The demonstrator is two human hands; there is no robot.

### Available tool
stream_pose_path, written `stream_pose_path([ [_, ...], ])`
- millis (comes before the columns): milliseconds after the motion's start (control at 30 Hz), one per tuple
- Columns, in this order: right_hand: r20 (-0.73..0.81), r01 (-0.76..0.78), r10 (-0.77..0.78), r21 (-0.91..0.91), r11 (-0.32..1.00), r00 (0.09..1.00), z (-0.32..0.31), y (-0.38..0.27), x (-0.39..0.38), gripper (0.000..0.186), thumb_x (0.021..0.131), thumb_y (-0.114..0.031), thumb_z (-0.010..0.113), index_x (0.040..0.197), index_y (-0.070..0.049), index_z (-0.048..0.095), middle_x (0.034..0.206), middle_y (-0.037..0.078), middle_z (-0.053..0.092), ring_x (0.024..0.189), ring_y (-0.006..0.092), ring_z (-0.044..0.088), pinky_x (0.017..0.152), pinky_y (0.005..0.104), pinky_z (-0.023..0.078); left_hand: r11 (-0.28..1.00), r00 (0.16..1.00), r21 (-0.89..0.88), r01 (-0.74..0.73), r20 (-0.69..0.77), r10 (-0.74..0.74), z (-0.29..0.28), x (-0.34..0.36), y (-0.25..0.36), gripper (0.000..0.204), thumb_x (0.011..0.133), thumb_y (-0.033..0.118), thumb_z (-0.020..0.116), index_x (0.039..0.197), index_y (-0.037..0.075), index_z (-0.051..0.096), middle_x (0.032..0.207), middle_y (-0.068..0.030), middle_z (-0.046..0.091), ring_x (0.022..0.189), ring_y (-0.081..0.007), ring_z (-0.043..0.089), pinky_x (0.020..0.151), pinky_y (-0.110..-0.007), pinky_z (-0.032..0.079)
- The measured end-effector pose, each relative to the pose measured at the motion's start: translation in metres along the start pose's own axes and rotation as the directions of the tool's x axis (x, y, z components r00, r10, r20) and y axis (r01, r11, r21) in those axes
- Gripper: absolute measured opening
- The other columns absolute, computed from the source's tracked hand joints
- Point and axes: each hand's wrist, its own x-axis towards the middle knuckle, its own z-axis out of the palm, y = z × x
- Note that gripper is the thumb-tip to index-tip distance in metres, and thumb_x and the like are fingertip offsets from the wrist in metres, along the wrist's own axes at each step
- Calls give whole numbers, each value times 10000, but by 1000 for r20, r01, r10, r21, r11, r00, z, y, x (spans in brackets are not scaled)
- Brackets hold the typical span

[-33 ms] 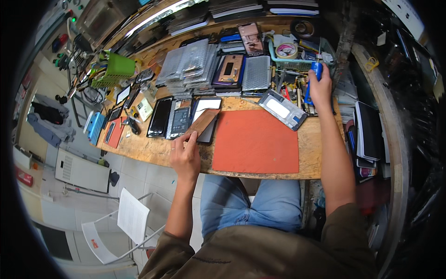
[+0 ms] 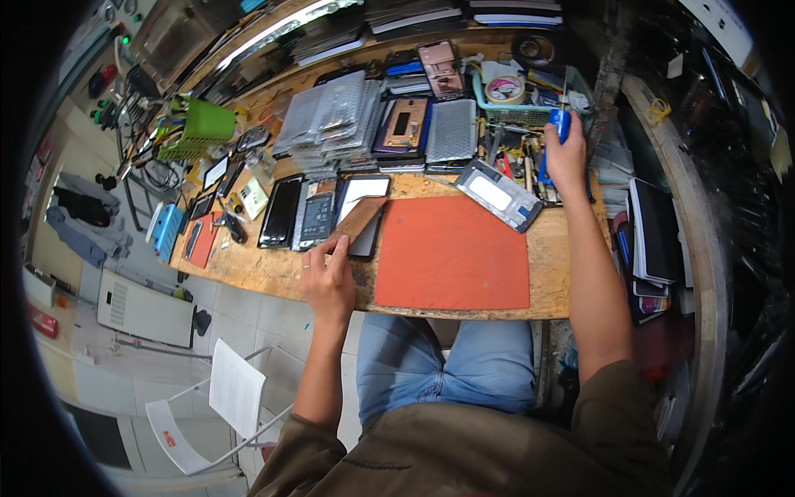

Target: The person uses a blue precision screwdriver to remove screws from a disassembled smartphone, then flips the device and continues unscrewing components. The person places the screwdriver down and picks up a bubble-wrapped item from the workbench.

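Observation:
My left hand (image 2: 328,280) pinches the near end of a flat brown panel (image 2: 361,220) between thumb and fingers, tilted over the dark tablet-like device (image 2: 366,243) at the mat's left. Off to the right, my right hand (image 2: 567,164) is wrapped round a blue-handled tool (image 2: 560,124). A thin metal shaft points up from it; its exact kind is unclear. That hand is over the loose hand tools (image 2: 520,161). Near it, a grey phone-like housing (image 2: 505,197) with a white patch overlaps the orange mat's (image 2: 451,261) far right corner.
Left of the panel lie an opened device with its battery showing (image 2: 317,215) and a black-screened device (image 2: 281,211). Bubble-wrapped packs (image 2: 323,120) are stacked behind. A teal basket (image 2: 497,110) holds tape. A green basket (image 2: 203,124) stands far left; the wooden table edge (image 2: 546,313) is near me.
The whole scene sits very slightly further left in the picture. Both hands keep their holds and nothing has visibly been moved.

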Motion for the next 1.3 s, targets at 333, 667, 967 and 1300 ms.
stream_pose_path([
  [333,148,258,-218,-368,893,965,4,-14,-9,692,905,-69,669,1531,60,403,1459,288,467,1324,464,505,1139,476,427,992,964,-106,71,262,-41,-21,21,25,294,912,116,734,1202,69,714,1139,-123,664,1059,-301,607,923,-430,449],
  [667,750,664,-176,-419,620,638,-3,-81,-80,718,720,-406,885,1256,9,648,1184,224,662,1195,374,618,1008,475,514,825,981,-556,97,193,15,8,93,64,168,994,131,687,866,24,700,725,-77,640,669,-245,603,716,-375,471],
  [967,737,105,-58,-18,994,673,0,-96,-77,622,775,-388,780,1193,52,646,1093,268,666,1114,402,649,944,466,550,234,874,-867,440,354,-332,130,169,76,357,1065,140,581,1341,-84,545,1060,-180,728,700,-155,718,642,-271,562],
  [1300,846,462,-175,-93,882,504,15,-116,-147,864,792,-395,788,1434,47,415,1214,330,506,823,497,704,784,561,607,380,857,-818,432,240,-456,123,159,85,408,857,-129,488,1212,-46,671,1165,-177,743,919,-223,763,724,-326,629],
])
